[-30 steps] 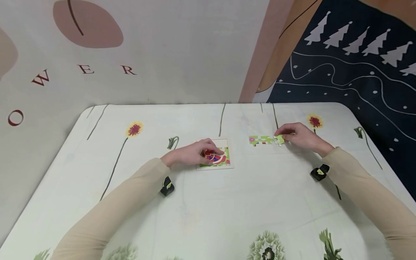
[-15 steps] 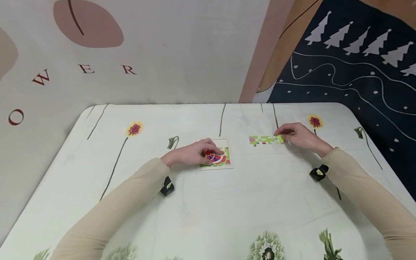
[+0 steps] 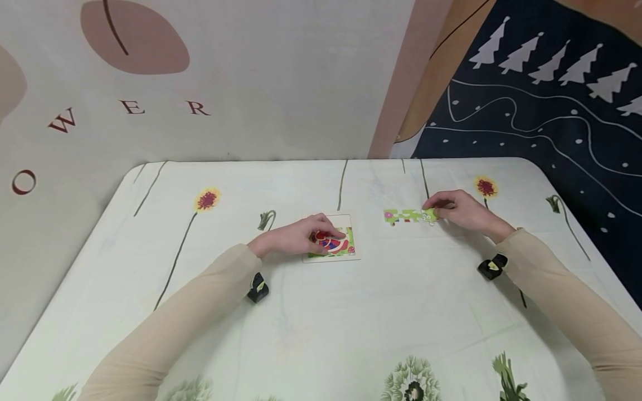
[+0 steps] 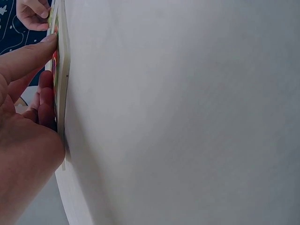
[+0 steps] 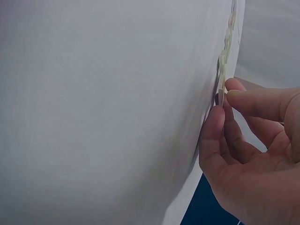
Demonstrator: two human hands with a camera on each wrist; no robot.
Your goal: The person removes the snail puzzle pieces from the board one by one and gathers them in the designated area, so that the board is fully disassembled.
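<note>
A person's right hand (image 3: pixel 458 209) pinches the end piece (image 3: pixel 428 216) of a short row (image 3: pixel 408 215) on a white table (image 3: pixel 331 317); the row lies right of the puzzle (image 3: pixel 349 247), its long axis running left to right, the right hand much the nearer, at its right end; the left hand (image 3: pixel 303 235), well apart, rests loosely bent fingers on the puzzle.
</note>
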